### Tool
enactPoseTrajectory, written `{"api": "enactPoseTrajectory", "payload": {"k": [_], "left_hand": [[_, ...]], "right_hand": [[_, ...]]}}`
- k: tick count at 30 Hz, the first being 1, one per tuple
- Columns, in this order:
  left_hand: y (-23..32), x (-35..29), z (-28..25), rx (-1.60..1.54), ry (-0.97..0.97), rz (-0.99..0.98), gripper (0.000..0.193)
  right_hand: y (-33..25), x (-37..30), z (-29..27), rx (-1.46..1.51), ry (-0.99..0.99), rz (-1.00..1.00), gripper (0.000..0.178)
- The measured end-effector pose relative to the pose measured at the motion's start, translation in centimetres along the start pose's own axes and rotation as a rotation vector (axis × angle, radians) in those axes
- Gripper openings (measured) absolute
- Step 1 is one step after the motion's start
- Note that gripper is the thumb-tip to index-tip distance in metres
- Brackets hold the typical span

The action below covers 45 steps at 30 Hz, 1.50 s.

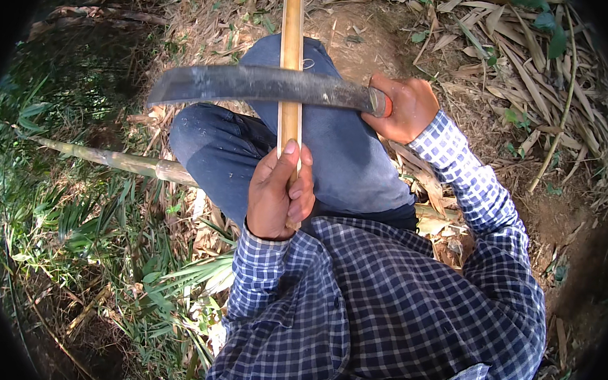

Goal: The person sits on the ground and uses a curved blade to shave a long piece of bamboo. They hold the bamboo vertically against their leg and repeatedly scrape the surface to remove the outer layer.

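A long split bamboo strip (294, 29) runs away from me over my knee, its pale yellow inner face turned up. My left hand (282, 191) is closed round its near end, thumb on top. In my right hand (408, 107) is the handle of a machete (227, 84), with an orange-red band showing by the fist. Its long dark blade lies crosswise over the bamboo strip, just beyond my left hand, and the tip points left. Whether the edge touches the strip I cannot tell. A thin curled shaving shows beside the strip on the knee.
My bent legs in blue trousers (351, 151) are beneath the strip. A bamboo pole (111, 157) lies on the ground to the left, among green leaves (44, 223). Dry bamboo leaves (514, 56) cover the ground at the far right. Bare brown soil (362, 37) shows ahead.
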<state>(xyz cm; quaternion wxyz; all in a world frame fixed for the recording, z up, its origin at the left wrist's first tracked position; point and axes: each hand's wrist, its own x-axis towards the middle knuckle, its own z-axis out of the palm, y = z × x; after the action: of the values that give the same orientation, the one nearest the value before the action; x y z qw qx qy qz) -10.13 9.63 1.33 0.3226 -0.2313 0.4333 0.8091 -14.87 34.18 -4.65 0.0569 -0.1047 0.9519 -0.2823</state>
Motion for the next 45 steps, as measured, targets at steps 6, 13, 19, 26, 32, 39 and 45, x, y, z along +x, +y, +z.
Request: {"api": "enactPoseTrajectory", "payload": {"k": [6, 13, 19, 26, 32, 39, 45], "left_hand": [[-0.2, -0.3, -0.3, 0.017, -0.013, 0.024, 0.029], [-0.2, -1.3, -0.7, 0.017, 0.024, 0.006, 0.029], [-0.4, -1.8, -0.6, 0.010, 0.052, -0.017, 0.029], [-0.7, -2.5, -0.9, 0.003, 0.035, -0.015, 0.029], [-1.0, -3.1, -1.4, -0.033, 0.021, -0.014, 0.031], [-1.3, -3.6, -2.3, -0.036, 0.003, -0.019, 0.031], [-1.2, -3.6, -2.4, 0.008, 0.012, -0.036, 0.032]], "right_hand": [[0.4, 0.4, 0.1, 0.022, 0.021, -0.076, 0.031], [-0.5, 0.6, 0.0, -0.015, 0.045, -0.112, 0.027], [0.3, 1.3, 0.2, 0.063, 0.065, -0.111, 0.026], [1.7, 3.1, 0.7, 0.002, 0.130, -0.044, 0.024], [2.2, 4.1, 0.6, -0.026, 0.026, -0.044, 0.031], [2.2, 5.4, 0.8, -0.136, 0.086, -0.058, 0.030], [4.9, 8.5, 0.9, -0.043, 0.170, 0.085, 0.027]]}}
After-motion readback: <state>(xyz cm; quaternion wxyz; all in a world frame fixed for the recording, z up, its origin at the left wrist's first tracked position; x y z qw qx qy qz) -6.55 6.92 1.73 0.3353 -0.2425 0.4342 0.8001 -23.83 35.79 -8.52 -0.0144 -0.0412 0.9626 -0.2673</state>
